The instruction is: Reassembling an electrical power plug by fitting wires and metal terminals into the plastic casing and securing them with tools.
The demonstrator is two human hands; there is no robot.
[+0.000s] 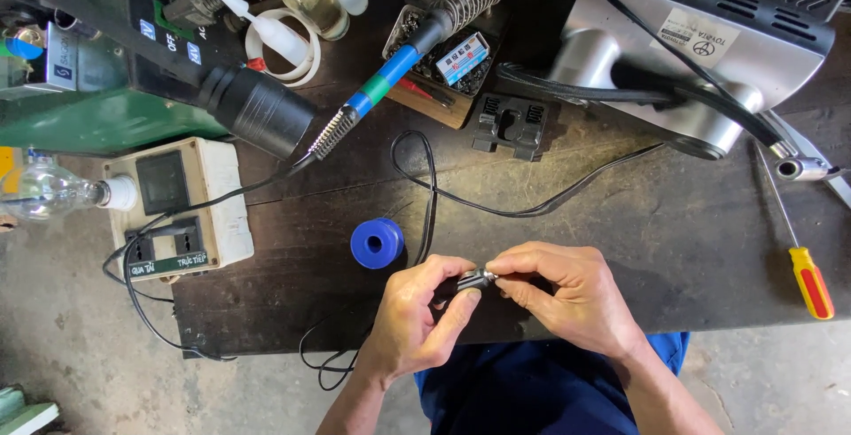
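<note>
From the head camera I looked down at my two hands, which met above the near edge of the dark workbench (674, 222). My left hand (417, 315) was closed around a small dark part (456, 286), with the thumb pressed under it and the fingers curled over it. The part was short and black, and it had a shiny metal end (481, 275) that showed between my two hands; I could not tell more of its shape, because my fingers covered most of it. My right hand (567, 298) pinched this metal end between the thumb and the first fingers, so both hands were clamped on the same piece. The piece was held a little over the bench, close to the front edge and just above my blue trousers (532, 391). Just to the left of my left hand stood a blue spool (377, 243), near but not touching. A thin black cable (430, 196) ran from behind my left hand up across the bench. To the right the bench surface was bare until the screwdriver with the red and yellow handle (810, 281), which lay well apart near the right border. Farther back lay a soldering iron with a blue handle (390, 76), a black clip (508, 125) and a grey housing (691, 54). On the left a white socket box (182, 209) sat at the bench corner.
</note>
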